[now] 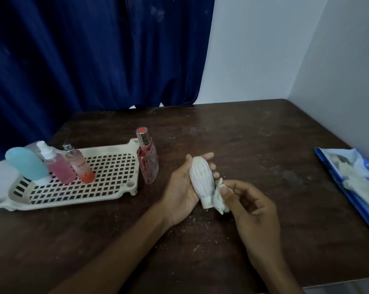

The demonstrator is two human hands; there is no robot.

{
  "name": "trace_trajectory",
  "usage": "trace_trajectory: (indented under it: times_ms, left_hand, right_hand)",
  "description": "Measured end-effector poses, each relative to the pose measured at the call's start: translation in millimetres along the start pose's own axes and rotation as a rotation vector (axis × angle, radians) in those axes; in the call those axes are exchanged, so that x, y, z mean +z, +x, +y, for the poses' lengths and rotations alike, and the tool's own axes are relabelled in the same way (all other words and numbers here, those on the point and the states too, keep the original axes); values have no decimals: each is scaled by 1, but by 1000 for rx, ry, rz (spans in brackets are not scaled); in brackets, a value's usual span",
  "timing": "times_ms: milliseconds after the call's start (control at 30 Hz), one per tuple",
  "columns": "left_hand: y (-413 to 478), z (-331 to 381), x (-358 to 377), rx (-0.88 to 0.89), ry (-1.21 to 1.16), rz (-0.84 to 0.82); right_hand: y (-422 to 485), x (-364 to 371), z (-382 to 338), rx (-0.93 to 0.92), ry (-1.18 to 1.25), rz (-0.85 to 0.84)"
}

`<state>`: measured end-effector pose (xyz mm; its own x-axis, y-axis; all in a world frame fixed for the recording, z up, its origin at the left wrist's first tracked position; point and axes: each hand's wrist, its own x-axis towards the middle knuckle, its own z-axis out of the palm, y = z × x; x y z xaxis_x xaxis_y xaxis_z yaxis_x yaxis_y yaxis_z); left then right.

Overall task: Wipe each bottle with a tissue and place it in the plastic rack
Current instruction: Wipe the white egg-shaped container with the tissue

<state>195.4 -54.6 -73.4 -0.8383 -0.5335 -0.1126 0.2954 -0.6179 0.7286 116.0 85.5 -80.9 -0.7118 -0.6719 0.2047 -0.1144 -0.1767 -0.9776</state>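
**White bottle mid-wipe at centre frame; rack waits at left**

Right fingers (227, 195) pinched narrow on a crumpled tissue (218, 201). The wad is pressed to the neck end of the white ribbed bottle (201, 179). Left fingers (210, 155) wrap loosely behind the bottle, thumb on its near-left side. The bottle lies cradled in the upturned left hand (179, 187), cap toward the lower frame, over the table (253, 134) just right of centre. Right hand (255, 211) enters from the lower right.

Further out: the red bottle (147, 164) stands on the table just beside the right rim of the plastic rack (107, 148), not in it. At the rack's left end, close together, are a blue bottle (26, 163), a pink spray bottle (56, 166) and an orange-tinted bottle (81, 168). An open tissue pack (353, 181) lies at the right edge of the frame, well apart.

Judged step: wiping, the white bottle not yet racked.

Risks:
- The cradle is loose. A firm rub along the ribs could roll the bottle off the palm.
- White flecks lie on the table below the hands. The tissue may be shredding, and could tear further and leave lint on the ribs.
- The red bottle stands on the likely path to the rack, so a passing wrist could topple it.
- The racked bottles crowd together, and a hard set-down against them could knock them over.
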Motion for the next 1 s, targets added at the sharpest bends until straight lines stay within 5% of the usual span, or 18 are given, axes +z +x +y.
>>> trace_trajectory:
  times_ms: [267,467,1000]
  left_hand:
    - [1,10,-11,8,69,32]
    - [0,12,-9,10,46,47]
    - [0,9,-6,61,79,79]
  right_hand:
    - [3,5,-8,-495,-598,-28]
    - [8,16,-2,-662,-741,-59]
    - [4,16,7,-687,-856,-111]
